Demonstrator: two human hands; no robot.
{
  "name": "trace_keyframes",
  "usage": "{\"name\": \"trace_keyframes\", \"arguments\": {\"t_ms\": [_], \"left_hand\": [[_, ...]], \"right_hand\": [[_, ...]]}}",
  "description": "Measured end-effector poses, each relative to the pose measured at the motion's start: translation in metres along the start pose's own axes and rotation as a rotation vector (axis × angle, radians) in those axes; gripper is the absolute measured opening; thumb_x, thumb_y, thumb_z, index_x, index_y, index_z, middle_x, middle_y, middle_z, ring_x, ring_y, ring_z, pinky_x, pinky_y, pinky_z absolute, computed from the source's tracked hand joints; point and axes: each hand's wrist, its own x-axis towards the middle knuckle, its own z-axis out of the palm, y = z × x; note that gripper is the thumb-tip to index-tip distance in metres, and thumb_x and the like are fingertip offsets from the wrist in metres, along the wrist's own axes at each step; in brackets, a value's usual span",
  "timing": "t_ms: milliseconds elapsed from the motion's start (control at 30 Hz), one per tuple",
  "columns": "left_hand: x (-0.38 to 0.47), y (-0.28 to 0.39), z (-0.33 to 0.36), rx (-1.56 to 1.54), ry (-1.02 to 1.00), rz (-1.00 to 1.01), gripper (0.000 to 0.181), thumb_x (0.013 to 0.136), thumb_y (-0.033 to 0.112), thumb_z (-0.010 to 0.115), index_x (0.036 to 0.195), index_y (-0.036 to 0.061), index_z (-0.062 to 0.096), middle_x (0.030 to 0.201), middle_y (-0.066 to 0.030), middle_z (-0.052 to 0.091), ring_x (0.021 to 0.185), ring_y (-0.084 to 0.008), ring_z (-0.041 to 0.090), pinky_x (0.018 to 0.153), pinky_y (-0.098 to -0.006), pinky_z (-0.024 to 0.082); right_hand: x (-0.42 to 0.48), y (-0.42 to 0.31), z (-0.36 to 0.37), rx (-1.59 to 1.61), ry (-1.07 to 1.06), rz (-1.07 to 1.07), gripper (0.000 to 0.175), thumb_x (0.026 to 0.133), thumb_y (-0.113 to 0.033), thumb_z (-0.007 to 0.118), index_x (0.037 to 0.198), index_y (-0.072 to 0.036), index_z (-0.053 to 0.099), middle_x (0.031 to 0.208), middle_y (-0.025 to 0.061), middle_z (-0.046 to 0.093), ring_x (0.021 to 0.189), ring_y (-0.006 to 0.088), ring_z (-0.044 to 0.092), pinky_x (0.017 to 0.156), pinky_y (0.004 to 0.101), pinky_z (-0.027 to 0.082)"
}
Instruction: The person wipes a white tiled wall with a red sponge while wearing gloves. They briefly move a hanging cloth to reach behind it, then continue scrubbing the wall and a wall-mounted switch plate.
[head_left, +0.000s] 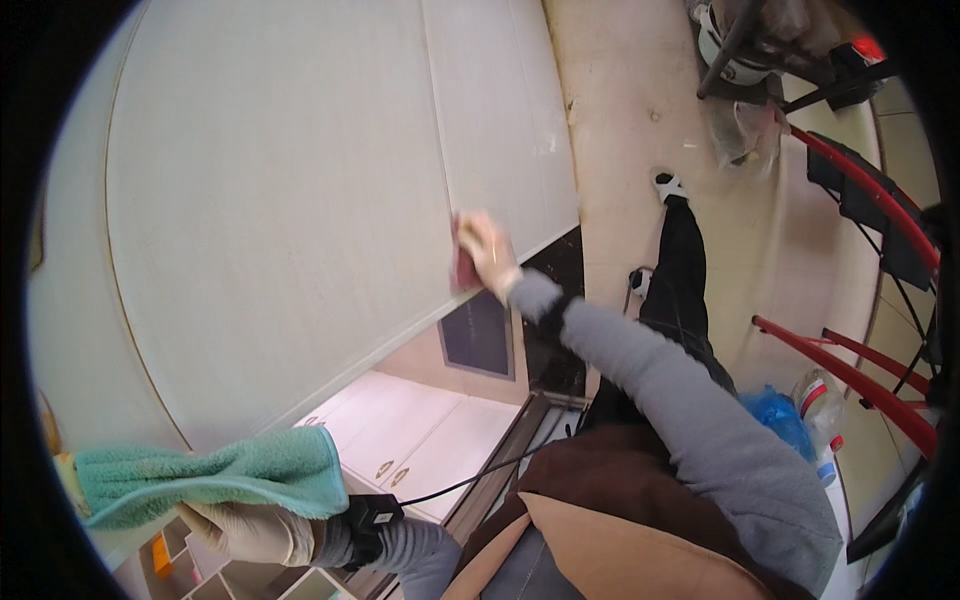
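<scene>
My right hand (491, 251), in a pale glove and blurred, presses a dark red pad (463, 262) flat against a large white panel (277, 187), near its lower edge. The pad lies beside a thin vertical seam in the panel; whether it is a sponge or a scouring pad I cannot tell. At the lower left my left hand (247, 529), also gloved, holds a folded teal terry towel (217, 476). The towel covers most of its fingers and lies close to the panel. Something yellowish shows at the towel's far left end.
White cupboards (420, 435) with brass handles stand beyond the panel's edge. A black cable (480, 476) runs from my left wrist. To the right are a red-framed folding chair (847, 367), a blue plastic bag (780, 420), a plastic bottle (817, 401) and a dark-legged stand (739, 45).
</scene>
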Motion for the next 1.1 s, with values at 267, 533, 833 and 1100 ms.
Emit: {"name": "trace_keyframes", "arguments": {"t_ms": [267,533,833,1100], "left_hand": [[-0.003,0.002,-0.003,0.123,-0.100,-0.056,0.037,0.100,0.019,0.046,0.127,-0.0054,0.052,0.116,-0.0162,0.060,0.090,-0.0203,0.062,0.077,-0.0290,0.055],[-0.003,-0.003,-0.015,0.124,-0.114,0.030,0.039,0.099,0.019,0.049,0.128,-0.0071,0.049,0.117,-0.0182,0.059,0.094,-0.0210,0.061,0.081,-0.0300,0.054],[-0.015,0.011,-0.020,0.422,0.034,0.027,0.038,0.097,0.020,0.052,0.121,-0.0091,0.053,0.113,-0.0211,0.061,0.090,-0.0243,0.061,0.080,-0.0322,0.051],[-0.021,0.021,-0.012,0.639,0.109,-0.016,0.037,0.096,0.021,0.055,0.115,-0.0109,0.057,0.108,-0.0238,0.063,0.087,-0.0272,0.061,0.079,-0.0342,0.048]], "right_hand": [[-0.011,-0.018,0.010,0.154,-0.093,-0.053,0.006,0.086,-0.004,0.058,0.090,-0.001,0.054,0.088,0.0136,0.055,0.084,0.0298,0.058,0.078,0.0326,0.046],[0.001,-0.013,0.002,0.091,-0.092,0.104,0.008,0.087,-0.006,0.058,0.093,-0.002,0.057,0.093,0.0132,0.058,0.088,0.0263,0.060,0.079,0.0328,0.047],[0.004,0.013,0.009,-0.023,-0.147,0.124,0.009,0.086,-0.003,0.056,0.095,-0.002,0.056,0.090,0.0118,0.054,0.087,0.0260,0.058,0.079,0.0323,0.046],[0.300,0.057,0.006,0.075,0.206,-0.181,0.012,0.086,-0.014,0.057,0.094,-0.006,0.060,0.090,0.0160,0.064,0.084,0.0336,0.062,0.076,0.0374,0.048]]}}
